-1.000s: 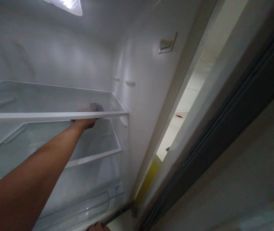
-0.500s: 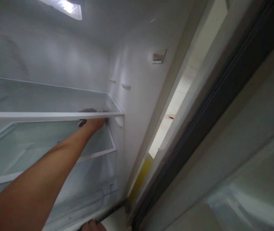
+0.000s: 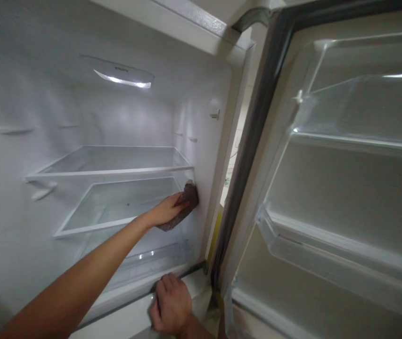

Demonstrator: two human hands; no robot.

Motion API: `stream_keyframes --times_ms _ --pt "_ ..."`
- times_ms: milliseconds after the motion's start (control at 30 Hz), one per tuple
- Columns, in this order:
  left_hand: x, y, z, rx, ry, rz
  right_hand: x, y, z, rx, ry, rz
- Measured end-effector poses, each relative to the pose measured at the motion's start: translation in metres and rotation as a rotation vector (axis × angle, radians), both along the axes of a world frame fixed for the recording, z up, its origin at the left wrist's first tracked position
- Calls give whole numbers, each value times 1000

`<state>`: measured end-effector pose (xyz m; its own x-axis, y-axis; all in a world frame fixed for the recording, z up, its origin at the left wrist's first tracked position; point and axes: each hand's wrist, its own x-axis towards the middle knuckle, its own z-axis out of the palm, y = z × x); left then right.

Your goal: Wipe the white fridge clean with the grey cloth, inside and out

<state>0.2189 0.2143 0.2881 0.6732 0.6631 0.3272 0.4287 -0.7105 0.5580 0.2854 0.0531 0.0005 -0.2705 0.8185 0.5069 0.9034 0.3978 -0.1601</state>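
My left hand [image 3: 168, 209] reaches into an open refrigerator from the lower left. Its fingers are closed on a dark brown cloth [image 3: 183, 207], pressed against the right inner wall [image 3: 204, 188], just below the upper glass shelf's [image 3: 116, 160] front right corner. Behind and left of the hand lies the lower glass shelf [image 3: 123, 202]. At the bottom, my right hand [image 3: 172, 301] is closed with its fingers curled over the refrigerator's lower front edge [image 3: 130, 301].
On the right the refrigerator door [image 3: 328, 188] stands open, with a dark gasket [image 3: 253, 127] and clear door bins [image 3: 310, 263]. A lit lamp [image 3: 123, 77] is on the ceiling inside. A transparent drawer [image 3: 151, 259] sits below the shelves.
My view has pulled back and levelled. My left hand, earlier behind the upper shelf's front rim, has come forward to the right wall with the cloth. More of my right hand shows.
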Motion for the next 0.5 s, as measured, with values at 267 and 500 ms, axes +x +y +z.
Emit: stream_keyframes --times_ms 267,500 --pt "-49 -101 0 -427 -573 88 1 -6 26 -130 -67 -18" --pt "-92 -158 5 -393 -482 455 4 -8 27 -149 -42 12"
